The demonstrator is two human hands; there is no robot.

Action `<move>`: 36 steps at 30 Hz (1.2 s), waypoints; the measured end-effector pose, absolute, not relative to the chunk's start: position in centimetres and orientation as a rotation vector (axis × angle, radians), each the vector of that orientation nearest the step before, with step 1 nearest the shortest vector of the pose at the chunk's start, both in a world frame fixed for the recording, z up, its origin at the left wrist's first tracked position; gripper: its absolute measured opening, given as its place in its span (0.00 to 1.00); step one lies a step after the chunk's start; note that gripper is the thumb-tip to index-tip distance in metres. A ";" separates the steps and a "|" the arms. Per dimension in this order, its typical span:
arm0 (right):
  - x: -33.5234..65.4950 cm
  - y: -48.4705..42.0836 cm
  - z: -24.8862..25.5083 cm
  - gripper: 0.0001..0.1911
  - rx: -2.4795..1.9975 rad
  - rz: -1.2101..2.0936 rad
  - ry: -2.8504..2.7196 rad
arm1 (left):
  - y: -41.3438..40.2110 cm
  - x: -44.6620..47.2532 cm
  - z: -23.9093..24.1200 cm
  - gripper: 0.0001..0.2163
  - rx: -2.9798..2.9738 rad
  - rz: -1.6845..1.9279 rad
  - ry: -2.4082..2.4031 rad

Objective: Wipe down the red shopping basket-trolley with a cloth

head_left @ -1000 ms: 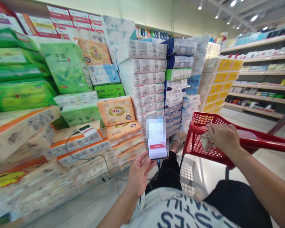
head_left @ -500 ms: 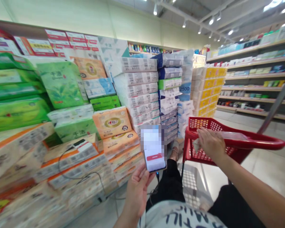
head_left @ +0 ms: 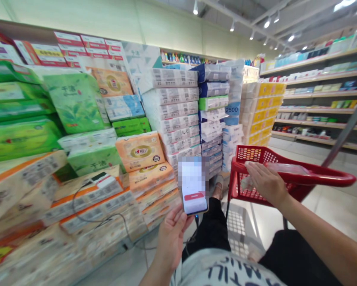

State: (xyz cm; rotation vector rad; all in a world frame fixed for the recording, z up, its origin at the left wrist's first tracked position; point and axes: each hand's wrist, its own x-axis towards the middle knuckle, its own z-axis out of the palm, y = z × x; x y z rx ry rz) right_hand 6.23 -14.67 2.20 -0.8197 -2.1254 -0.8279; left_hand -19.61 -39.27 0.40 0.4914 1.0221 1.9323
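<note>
My left hand (head_left: 174,228) is closed around the lower end of a smartphone (head_left: 193,186). Its lit screen faces me, partly pixelated, with a red button low on it. A dark cable with a small blue light hangs just under the phone. My right hand (head_left: 266,180) lies over the handle (head_left: 315,174) of a red shopping cart (head_left: 252,151), fingers pressed together and fairly straight along it. Their undersides are hidden. Something pale and crumpled shows below the fingers by the cart's grid wall; I cannot make out what it is.
Packs of tissues (head_left: 141,151) in orange, green and white are piled on the left. Tall paper stacks (head_left: 178,99) stand ahead, with yellow-and-white packs (head_left: 258,113) beyond. Stocked shelves (head_left: 321,97) line the right. A power bank-like box (head_left: 102,178) with a cable lies on the packs.
The fingers of my right hand look straighter and flatter on the cart handle. The phone stays in my left hand, nearly unmoved. The view has shifted slightly.
</note>
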 end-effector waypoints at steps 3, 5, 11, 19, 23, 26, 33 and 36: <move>5.4 -14.2 3.5 0.17 -1.101 -0.759 -2.073 | -39.2 -19.6 0.4 0.22 0.496 1.945 1.036; 5.0 -14.0 3.6 0.17 -1.197 -0.758 -2.056 | -39.1 -19.6 0.2 0.22 0.495 1.953 1.035; 6.1 -13.9 1.5 0.22 -0.898 -0.879 -2.185 | -39.1 -19.7 0.0 0.22 0.487 1.937 1.019; 7.6 -12.7 2.2 0.19 -0.855 -0.730 -2.147 | -39.4 -19.7 0.5 0.21 0.507 1.952 1.027; 7.2 -13.8 1.6 0.22 -0.808 -0.780 -2.177 | -39.5 -19.8 0.5 0.22 0.510 1.940 1.023; 7.1 -13.8 2.0 0.20 -0.809 -0.728 -2.185 | -39.6 -19.8 0.5 0.22 0.510 1.940 1.035; 7.4 -13.6 1.4 0.21 -0.883 -0.738 -2.097 | -39.6 -20.0 0.3 0.23 0.478 1.959 1.024; 7.9 -14.1 0.7 0.24 -0.789 -0.769 -2.158 | -39.5 -20.1 0.3 0.22 0.480 1.951 1.025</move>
